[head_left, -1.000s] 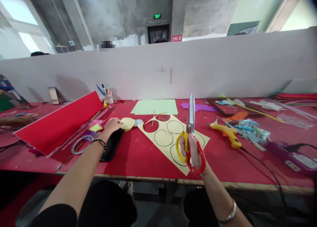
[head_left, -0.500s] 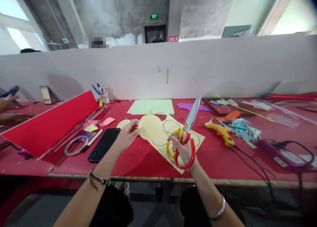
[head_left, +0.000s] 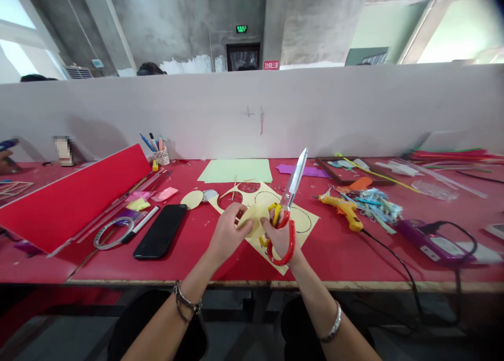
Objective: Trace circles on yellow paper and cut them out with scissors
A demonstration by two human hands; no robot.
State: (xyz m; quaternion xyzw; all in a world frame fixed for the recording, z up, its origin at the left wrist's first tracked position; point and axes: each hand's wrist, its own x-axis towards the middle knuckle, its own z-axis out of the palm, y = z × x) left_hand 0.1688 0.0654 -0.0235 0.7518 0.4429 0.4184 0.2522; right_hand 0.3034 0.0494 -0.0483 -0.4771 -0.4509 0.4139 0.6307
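Observation:
My left hand [head_left: 227, 234] pinches a cut-out yellow paper circle [head_left: 254, 215], bent between both hands just above the table. My right hand [head_left: 280, 235] grips scissors [head_left: 286, 208] with a yellow and a red handle; their blades are together and point up and away to the right. The right fingers also touch the circle's edge. Beneath the hands lies a yellow sheet [head_left: 301, 222] with drawn black circles and round holes. Another yellow circle [head_left: 191, 199] lies flat to the left.
On the red table [head_left: 346, 256]: a black phone [head_left: 160, 230], a tape ring [head_left: 111, 232], a marker, a red board [head_left: 74, 198], a pen cup [head_left: 161, 156], a green sheet [head_left: 235, 170], a yellow glue gun [head_left: 342, 207] with cord, paper scraps, a purple device [head_left: 429, 237]. A white partition stands behind.
My left hand picked a yellow circle up near the phone and carried it right to the scissors hand. The scissors tilted right and lowered. The circle is now folded between both hands.

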